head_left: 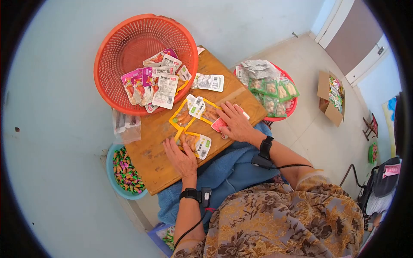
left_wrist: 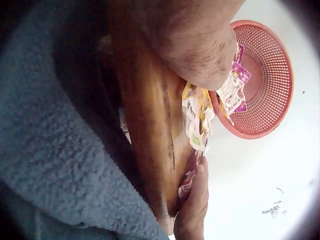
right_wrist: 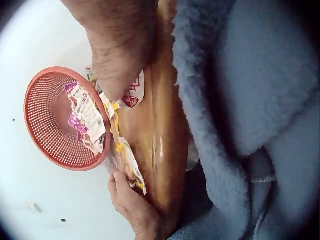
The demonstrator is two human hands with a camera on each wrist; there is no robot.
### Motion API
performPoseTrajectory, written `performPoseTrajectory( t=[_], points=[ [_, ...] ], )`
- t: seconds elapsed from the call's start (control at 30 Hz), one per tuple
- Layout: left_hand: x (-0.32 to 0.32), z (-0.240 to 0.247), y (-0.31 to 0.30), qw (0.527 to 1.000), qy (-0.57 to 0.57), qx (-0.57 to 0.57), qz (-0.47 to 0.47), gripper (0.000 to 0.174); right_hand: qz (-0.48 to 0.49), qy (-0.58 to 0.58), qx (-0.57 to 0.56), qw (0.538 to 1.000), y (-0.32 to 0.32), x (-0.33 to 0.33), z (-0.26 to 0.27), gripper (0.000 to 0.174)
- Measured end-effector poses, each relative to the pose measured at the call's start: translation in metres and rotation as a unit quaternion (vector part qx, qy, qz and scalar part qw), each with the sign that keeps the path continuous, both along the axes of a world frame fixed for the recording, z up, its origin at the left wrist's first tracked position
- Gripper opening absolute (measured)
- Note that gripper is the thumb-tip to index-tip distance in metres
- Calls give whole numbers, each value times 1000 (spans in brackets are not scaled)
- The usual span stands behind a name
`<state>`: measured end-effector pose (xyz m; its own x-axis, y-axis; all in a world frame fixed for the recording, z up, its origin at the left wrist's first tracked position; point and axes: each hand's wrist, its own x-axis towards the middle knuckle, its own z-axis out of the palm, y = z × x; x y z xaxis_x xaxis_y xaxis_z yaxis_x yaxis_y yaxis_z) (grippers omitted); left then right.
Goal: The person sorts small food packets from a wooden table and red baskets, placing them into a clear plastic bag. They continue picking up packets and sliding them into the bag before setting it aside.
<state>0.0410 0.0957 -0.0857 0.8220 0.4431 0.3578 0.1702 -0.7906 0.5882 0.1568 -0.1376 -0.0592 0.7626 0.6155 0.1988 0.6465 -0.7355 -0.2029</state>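
Several yellow-edged snack packets lie on the wooden table (head_left: 159,172). The left hand (head_left: 183,161) rests with relaxed fingers at the left end of the nearest packet (head_left: 203,146). Over a red-and-white packet (head_left: 218,125) the right hand (head_left: 236,124) lies flat, fingers extended, beside another yellow-edged packet (head_left: 211,112). A third packet (head_left: 183,117) sits between the hands and the basket. In the left wrist view the right hand (left_wrist: 192,210) touches the red packet (left_wrist: 186,184); in the right wrist view the left hand (right_wrist: 134,207) is beside a yellow-edged packet (right_wrist: 131,162).
A red basket (head_left: 103,64) with several packets overhangs the table's far left. A silver-white packet (head_left: 211,82) lies at the back. Right of the table are a red basket of green packets (head_left: 271,88) and a cardboard box (head_left: 323,86); a blue basin (head_left: 112,172) stands lower left.
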Motion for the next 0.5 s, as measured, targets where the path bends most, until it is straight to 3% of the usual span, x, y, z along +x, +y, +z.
performPoseTrajectory(
  t=[0.03, 0.33, 0.5],
  points=[
    [3, -20, 4, 1000, -23, -2, -4, 49, 2, -28, 4, 1000, 1, 0, -13, 69],
    [3, -15, 1, 999, 0, 40, -11, 47, 5, -24, 66, 998, -2, 5, -9, 73],
    [7, -13, 2, 990, 63, 126, -4, 48, 2, -41, 56, 998, -1, 16, -8, 70]
  ],
)
